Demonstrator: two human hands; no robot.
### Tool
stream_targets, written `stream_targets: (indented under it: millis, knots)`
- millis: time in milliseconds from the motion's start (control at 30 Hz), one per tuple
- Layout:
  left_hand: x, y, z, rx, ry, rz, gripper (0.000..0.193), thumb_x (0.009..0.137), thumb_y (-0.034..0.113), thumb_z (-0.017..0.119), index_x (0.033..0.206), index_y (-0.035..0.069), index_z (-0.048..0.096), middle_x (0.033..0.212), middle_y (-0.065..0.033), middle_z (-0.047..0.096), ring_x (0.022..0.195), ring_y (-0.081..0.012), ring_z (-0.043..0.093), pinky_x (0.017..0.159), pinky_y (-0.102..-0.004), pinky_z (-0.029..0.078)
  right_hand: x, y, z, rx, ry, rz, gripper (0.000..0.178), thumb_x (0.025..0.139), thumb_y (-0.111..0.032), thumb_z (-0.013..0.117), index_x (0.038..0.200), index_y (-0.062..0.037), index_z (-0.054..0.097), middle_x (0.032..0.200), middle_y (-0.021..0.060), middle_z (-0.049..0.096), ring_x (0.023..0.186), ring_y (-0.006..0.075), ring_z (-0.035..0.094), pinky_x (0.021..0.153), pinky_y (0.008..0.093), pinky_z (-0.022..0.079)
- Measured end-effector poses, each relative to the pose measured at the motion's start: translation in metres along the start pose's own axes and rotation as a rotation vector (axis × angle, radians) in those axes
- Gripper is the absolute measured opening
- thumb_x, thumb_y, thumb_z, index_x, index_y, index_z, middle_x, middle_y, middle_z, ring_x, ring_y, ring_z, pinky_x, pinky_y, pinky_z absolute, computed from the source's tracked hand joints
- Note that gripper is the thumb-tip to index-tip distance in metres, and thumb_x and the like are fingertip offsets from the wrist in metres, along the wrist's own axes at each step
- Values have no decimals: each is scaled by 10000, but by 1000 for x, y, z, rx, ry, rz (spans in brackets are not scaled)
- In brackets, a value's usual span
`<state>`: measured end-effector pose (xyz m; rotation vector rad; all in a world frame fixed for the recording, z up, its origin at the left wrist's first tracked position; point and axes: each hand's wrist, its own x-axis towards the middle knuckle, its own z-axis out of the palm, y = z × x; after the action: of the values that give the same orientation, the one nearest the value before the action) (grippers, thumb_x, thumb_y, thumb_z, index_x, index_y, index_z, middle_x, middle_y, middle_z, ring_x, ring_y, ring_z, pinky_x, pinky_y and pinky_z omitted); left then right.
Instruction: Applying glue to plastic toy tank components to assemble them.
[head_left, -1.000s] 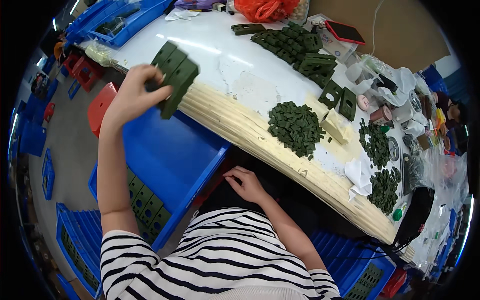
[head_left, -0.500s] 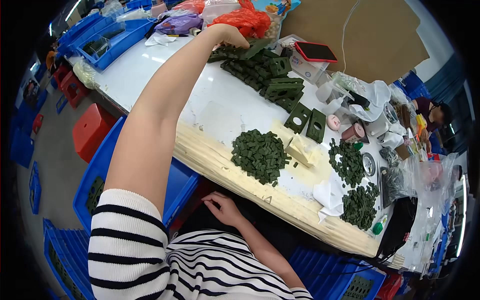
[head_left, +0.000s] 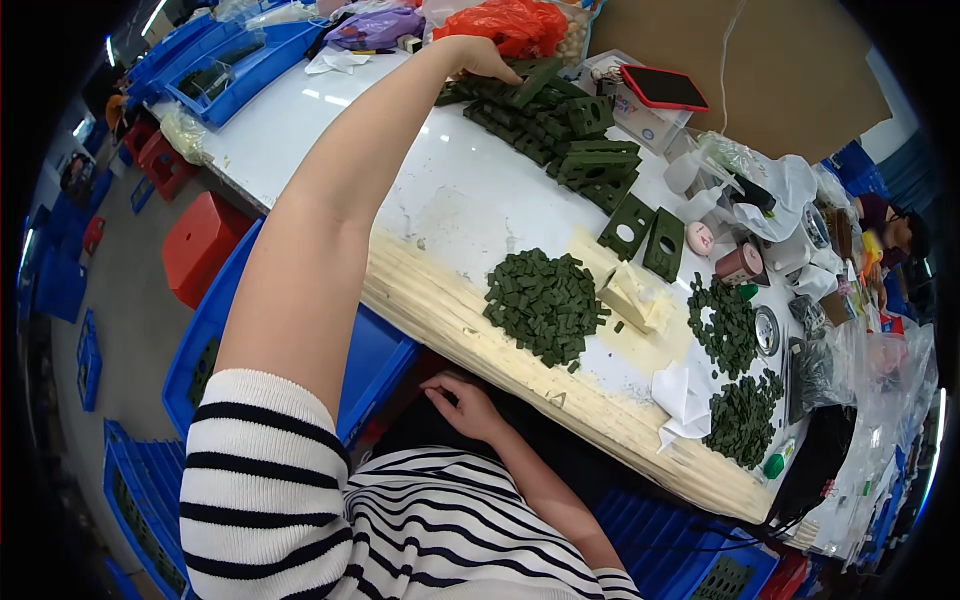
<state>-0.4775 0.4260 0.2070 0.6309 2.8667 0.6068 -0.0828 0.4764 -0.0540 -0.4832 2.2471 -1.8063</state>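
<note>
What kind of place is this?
Probably a workshop or small factory: I see piles of small green pieces, bigger green blocks with holes, and blue plastic bins.

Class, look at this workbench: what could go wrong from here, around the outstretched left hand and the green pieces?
The left hand is at a jumbled heap of dark green perforated blocks; a nudge could topple some. The crinkled red plastic bag close to it might get caught. The small dark green rectangular chips lie loose near the pale front edge, so a bump could spill some.
</note>
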Motion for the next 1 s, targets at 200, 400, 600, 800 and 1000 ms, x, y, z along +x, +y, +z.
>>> stream_targets:
  millis: [200,400,600,800,1000]
  knots:
    - [-76,-22,-18,-28,231,237,320,772,318,709,865,16,659,750,-107,670,702,-189,634,671,-321,500,4,2,9,-60,71,-98,140,881,-96,580,991,-20,623,866,109,601,777,224,606,654,293,467]
    - [-305,-105,5,-255,207,194,437,754,366,749,975,5,641,930,-84,639,916,-176,596,820,-311,474,4,-5,12,-89,106,-131,106,851,-37,601,949,-14,635,829,105,606,728,201,616,611,269,467]
    - [-524,-152,54,200,-426,-666,548,572,240,841,991,57,539,1056,-143,566,1007,-336,553,842,-410,454,9,-13,24,-129,57,-149,108,839,-18,600,933,17,640,852,131,612,732,215,615,660,280,478]
    - [-577,-158,118,227,-243,-577,665,553,267,869,1037,70,458,1358,-256,352,1269,-417,360,1012,-420,393,14,-19,37,-180,1,-183,113,840,-27,602,939,12,640,855,127,615,724,227,614,656,282,478]
    - [-587,-157,147,293,-133,-678,755,482,319,893,1018,49,434,1333,-308,348,1235,-430,392,1017,-446,377,11,-20,35,-191,35,-175,106,847,-27,601,937,9,643,858,124,620,725,222,615,654,280,477]
